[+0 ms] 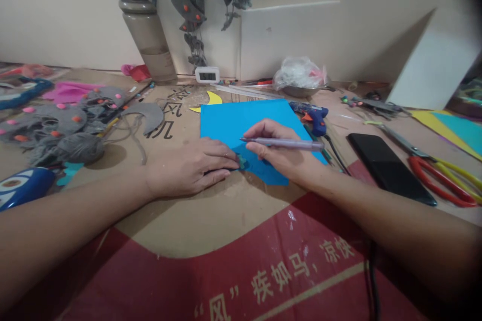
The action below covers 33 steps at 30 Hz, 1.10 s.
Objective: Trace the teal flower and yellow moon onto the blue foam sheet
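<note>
The left hand [190,167] presses flat, grasping nothing, pinning a small green piece [242,162] at the near edge of the blue sheet [241,120]. The right hand [280,153] grips a pen [282,143] beside it. Bare cardboard [211,215] lies nearer; a glue gun [312,115] and phone [387,165] crowd the right.

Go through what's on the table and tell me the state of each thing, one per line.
Blue sheet: flat, pinned by the left hand.
Pen: held in the right hand, tip on the sheet.
Scissors: lying closed, untouched.
Phone: screen dark.
Water bottle: upright, lid shut.
Glue gun: lying down.
</note>
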{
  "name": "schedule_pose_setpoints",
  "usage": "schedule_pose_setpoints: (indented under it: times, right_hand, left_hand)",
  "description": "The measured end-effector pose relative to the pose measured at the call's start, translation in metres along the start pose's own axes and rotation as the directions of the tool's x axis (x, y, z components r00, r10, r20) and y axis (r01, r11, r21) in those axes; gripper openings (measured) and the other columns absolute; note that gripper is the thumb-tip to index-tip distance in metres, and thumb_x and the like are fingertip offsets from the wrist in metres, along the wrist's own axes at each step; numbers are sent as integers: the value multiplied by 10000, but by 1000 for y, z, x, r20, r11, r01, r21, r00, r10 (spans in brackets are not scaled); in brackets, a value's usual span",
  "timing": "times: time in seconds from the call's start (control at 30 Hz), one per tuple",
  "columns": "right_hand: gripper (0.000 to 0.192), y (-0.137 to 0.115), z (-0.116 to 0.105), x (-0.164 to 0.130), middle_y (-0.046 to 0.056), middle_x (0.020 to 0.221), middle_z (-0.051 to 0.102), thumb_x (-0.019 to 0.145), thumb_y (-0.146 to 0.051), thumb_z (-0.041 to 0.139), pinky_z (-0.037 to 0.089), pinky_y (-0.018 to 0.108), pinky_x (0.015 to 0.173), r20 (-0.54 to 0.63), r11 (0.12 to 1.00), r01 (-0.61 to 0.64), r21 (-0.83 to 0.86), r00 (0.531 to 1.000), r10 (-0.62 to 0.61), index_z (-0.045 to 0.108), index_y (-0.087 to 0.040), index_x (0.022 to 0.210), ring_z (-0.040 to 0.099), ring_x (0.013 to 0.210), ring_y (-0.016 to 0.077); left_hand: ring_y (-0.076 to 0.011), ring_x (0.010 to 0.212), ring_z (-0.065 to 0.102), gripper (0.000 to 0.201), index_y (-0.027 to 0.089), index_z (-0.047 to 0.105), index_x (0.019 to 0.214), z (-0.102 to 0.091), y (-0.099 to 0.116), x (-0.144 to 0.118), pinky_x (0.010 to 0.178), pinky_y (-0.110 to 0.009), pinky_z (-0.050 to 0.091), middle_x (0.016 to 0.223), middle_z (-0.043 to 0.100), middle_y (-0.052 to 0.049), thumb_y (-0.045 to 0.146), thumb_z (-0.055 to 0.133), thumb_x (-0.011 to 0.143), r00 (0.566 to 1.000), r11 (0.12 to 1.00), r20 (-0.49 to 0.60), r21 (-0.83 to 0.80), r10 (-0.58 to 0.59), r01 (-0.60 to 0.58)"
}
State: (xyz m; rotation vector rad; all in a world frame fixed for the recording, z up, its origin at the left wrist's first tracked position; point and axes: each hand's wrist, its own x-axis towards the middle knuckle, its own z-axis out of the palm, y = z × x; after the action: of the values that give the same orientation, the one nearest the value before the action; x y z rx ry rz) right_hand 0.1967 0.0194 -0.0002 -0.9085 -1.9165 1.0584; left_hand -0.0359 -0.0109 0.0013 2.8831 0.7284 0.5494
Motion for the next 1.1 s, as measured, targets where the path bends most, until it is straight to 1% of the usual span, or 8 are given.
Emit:
schedule_pose_setpoints:
  times: [0.07,0.1,0.2,0.33,0.43,0.6,0.77,1.1]
  right_hand:
    - [233,4,2,-3,2,826,648,856,-424,671,427,253,591,-30,1000,-16,-18,999,15,614,-204,910,546,644,111]
    - [235,4,3,-4,2,796,645,879,-435,639,421,257,598,-70,999,-26,-20,997,25,607,-201,879,546,647,116]
    - [297,3,4,-6,0,717,626,919,-470,570,404,273,616,-134,996,-35,-80,991,24,573,-201,794,550,658,133]
    - [303,0,4,-6,-1,683,602,933,-451,550,368,294,606,-65,974,-20,-228,998,5,556,-205,757,544,655,149]
    - [278,2,3,-5,-1,686,597,938,-425,544,351,301,600,-43,964,-12,-267,999,1,552,-207,764,539,650,152]
    - [255,4,4,-5,-2,703,591,936,-400,552,347,303,598,-24,961,-20,-277,1000,14,556,-209,766,527,651,148]
    - [264,4,5,-5,-7,692,573,931,-406,560,339,302,583,-12,956,-8,-293,1000,5,558,-210,756,503,639,144]
    - [264,4,5,-4,3,686,613,927,-418,559,359,299,596,-43,959,-52,-277,998,42,555,-212,763,550,647,155]
  left_hand:
    - [-211,1124,614,269,173,672,1160,0,0,1,989,-373,474,1182,700,-77,274,482,998,1000,1000,-3,4,4,-4]
    - [-211,1121,614,267,168,673,1156,0,0,1,987,-372,474,1177,702,-77,270,483,998,1000,1000,-5,7,6,-6]
    - [-209,1127,610,264,166,669,1161,0,0,1,991,-371,471,1180,700,-75,261,485,997,1000,1000,-1,10,6,-6]
    - [-207,1127,611,265,174,671,1162,1,0,0,1002,-368,470,1181,701,-72,259,481,998,1000,1000,-11,8,3,-3]
    - [-208,1117,616,265,173,677,1154,0,0,0,998,-364,474,1175,704,-69,261,483,996,1000,1000,-18,8,2,-2]
    - [-210,1116,620,268,193,676,1168,0,0,0,991,-364,483,1170,707,-67,266,488,992,1000,1000,-22,1,-8,8]
    - [-209,1111,620,265,181,677,1156,1,0,0,986,-358,480,1166,709,-64,260,483,995,1000,1000,-28,4,-1,1]
    - [-201,1107,620,270,191,680,1155,0,0,0,984,-358,478,1168,710,-57,253,467,1000,1000,1000,-22,23,-5,6]
